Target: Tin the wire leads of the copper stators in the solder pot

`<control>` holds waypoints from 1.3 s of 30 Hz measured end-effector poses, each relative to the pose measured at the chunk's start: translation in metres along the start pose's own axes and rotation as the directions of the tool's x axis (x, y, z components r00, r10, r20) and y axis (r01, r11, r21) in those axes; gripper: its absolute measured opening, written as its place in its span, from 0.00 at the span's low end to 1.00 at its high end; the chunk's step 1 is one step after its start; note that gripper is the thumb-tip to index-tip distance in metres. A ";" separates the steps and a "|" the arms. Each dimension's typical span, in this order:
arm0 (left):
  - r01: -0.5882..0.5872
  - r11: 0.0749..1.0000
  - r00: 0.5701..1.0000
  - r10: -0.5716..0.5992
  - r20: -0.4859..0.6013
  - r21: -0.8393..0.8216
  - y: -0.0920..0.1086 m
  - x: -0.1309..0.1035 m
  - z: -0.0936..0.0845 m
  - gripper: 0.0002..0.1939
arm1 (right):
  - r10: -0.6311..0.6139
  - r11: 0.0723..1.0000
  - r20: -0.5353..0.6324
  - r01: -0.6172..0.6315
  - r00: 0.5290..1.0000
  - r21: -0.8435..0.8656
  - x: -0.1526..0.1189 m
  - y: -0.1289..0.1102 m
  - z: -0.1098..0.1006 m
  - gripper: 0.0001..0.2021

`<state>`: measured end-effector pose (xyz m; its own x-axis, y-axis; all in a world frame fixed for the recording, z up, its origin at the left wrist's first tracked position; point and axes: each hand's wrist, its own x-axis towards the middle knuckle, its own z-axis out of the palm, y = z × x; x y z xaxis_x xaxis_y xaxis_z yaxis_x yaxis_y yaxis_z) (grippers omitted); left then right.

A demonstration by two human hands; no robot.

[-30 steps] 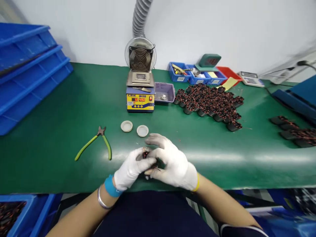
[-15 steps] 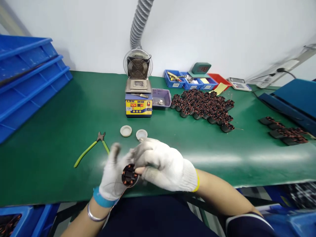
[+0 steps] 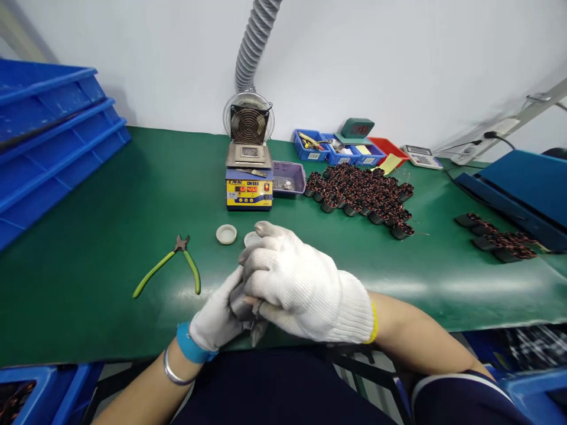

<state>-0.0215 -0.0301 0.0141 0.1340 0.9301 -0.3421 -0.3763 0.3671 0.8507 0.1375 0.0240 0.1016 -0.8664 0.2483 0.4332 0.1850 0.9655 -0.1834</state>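
Note:
My gloved left hand (image 3: 219, 316) is wrapped round a black cylindrical coil part (image 3: 240, 304), its smooth dark side showing. Over it lies my gloved right hand (image 3: 295, 283), fingers bent and thumb pressed in at the part's right side; a bare fingertip shows through the glove. What the right fingers pinch is hidden. Pliers with green handles (image 3: 195, 274) rest spread on the green bench, left of my hands. Just beyond the hands sit two small white dishes, one in full view (image 3: 226, 234) and the other (image 3: 251, 238) partly covered by my right fingers.
A yellow and blue heated station (image 3: 249, 192) stands at the back, a purple tray (image 3: 287, 177) beside it. Many black coil parts (image 3: 361, 192) with copper wires crowd the right. Blue bins (image 3: 57, 147) are stacked at left; small blue boxes (image 3: 312, 144) line the wall.
The coil part has turned in my left hand: its open face with copper leads showed before, now its smooth side does. My left fingers have closed round it, and my right hand has shifted over it.

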 end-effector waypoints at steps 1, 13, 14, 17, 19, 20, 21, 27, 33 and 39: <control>0.024 0.999 1.000 -0.024 0.017 -0.030 0.001 -0.001 0.000 0.25 | 0.025 0.999 0.013 -0.024 1.000 -0.020 -0.001 0.001 -0.002 0.03; 0.125 0.956 0.971 -0.062 0.232 -0.267 -0.011 0.007 -0.014 0.38 | 0.016 0.999 0.013 -0.016 1.000 0.038 -0.002 -0.002 -0.003 0.04; 0.148 0.953 0.947 -0.059 0.315 -0.266 -0.012 0.005 -0.016 0.41 | 0.032 0.998 0.011 -0.033 0.999 0.049 -0.006 -0.001 -0.003 0.03; 0.080 0.939 0.892 0.082 0.444 -0.334 -0.013 -0.003 -0.023 0.45 | 0.094 0.988 -0.024 -0.090 0.995 0.128 -0.018 0.002 -0.006 0.05; -0.021 0.935 0.874 0.189 0.448 -0.354 -0.013 -0.007 -0.023 0.48 | 0.130 0.979 -0.063 -0.118 0.990 0.168 -0.023 0.003 -0.006 0.06; -0.083 0.940 0.878 0.227 0.422 -0.332 -0.013 -0.008 -0.021 0.49 | 0.144 0.975 -0.080 -0.128 0.986 0.182 -0.025 0.004 -0.004 0.06; -0.152 0.947 0.895 0.254 0.368 -0.282 -0.013 -0.009 -0.017 0.47 | 0.157 0.971 -0.091 -0.136 0.983 0.196 -0.026 0.005 -0.002 0.06; -0.302 0.950 0.942 0.285 -0.176 -0.078 -0.016 -0.004 0.014 0.19 | 0.250 0.914 -0.236 -0.148 0.939 0.377 -0.032 0.005 0.021 0.05; -0.406 0.914 0.892 0.399 -0.211 0.012 -0.020 -0.004 0.014 0.22 | 0.655 0.585 -0.439 -0.045 0.615 0.810 -0.057 0.004 0.066 0.11; -0.434 0.858 0.866 0.482 -0.135 0.276 -0.019 -0.006 0.015 0.29 | 0.480 0.833 -0.352 -0.291 0.803 0.470 -0.070 -0.001 0.099 0.31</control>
<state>-0.0014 -0.0420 0.0062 -0.1890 0.9802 0.0595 -0.1281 -0.0847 0.9881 0.1517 -0.0026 -0.0161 -0.4439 0.6906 0.5709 0.1887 0.6949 -0.6939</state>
